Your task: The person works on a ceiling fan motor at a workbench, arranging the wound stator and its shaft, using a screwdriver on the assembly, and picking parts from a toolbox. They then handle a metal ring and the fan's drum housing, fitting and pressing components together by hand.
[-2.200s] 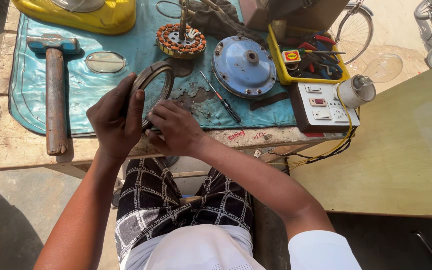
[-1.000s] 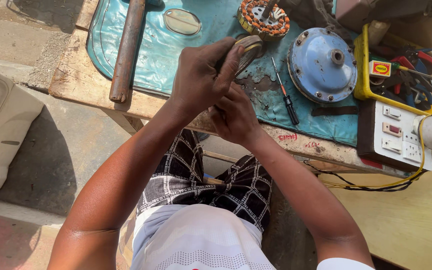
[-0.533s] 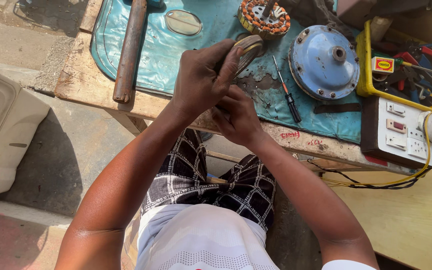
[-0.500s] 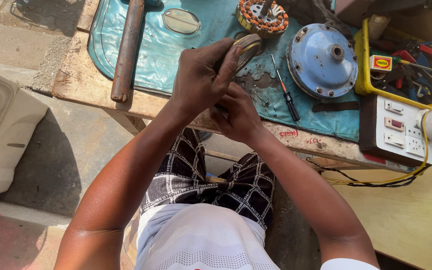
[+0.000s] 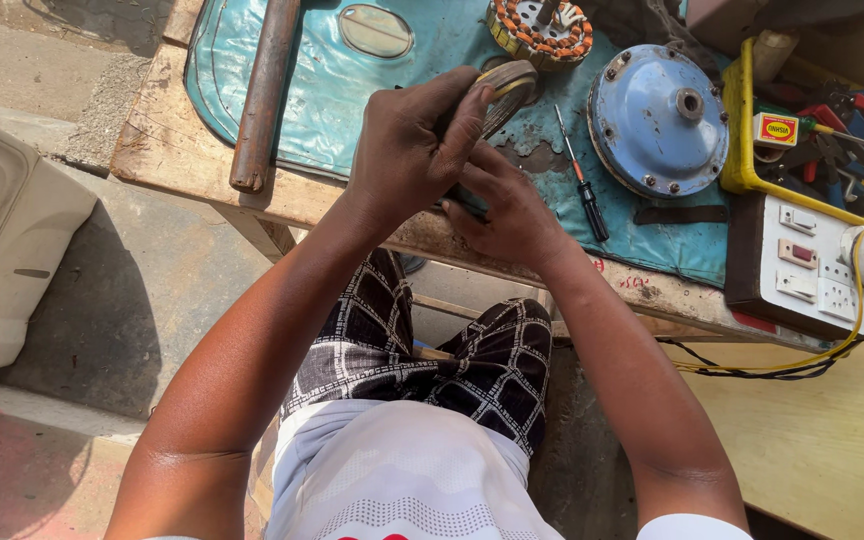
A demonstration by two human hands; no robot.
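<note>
- Our left hand (image 5: pixel 407 150) has a closed grip around a round, ring-shaped metal part (image 5: pixel 507 90), holding it just above the near part of the tabletop (image 5: pixel 167 140), over the teal mat (image 5: pixel 332 90).
- Our right hand (image 5: pixel 507 210) presses against the underside of the same part; its fingers are partly hidden by the left hand, so we cannot tell whether its grip closes on anything.
- As we judge it, the work on the part is midway: the blue round cover (image 5: pixel 657 120) lies off to the right, the wound copper coil ring (image 5: pixel 542 25) sits apart at the far edge, and the small screwdriver (image 5: pixel 582 185) lies unused just beside our right hand.
- Room is tight on the right, where the yellow tool tray (image 5: pixel 737 140) and the switch board (image 5: pixel 802 265) crowd in.
- To the left, the hammer handle (image 5: pixel 262 95) lies near the tabletop's corner; the near edge runs directly under our wrists.
</note>
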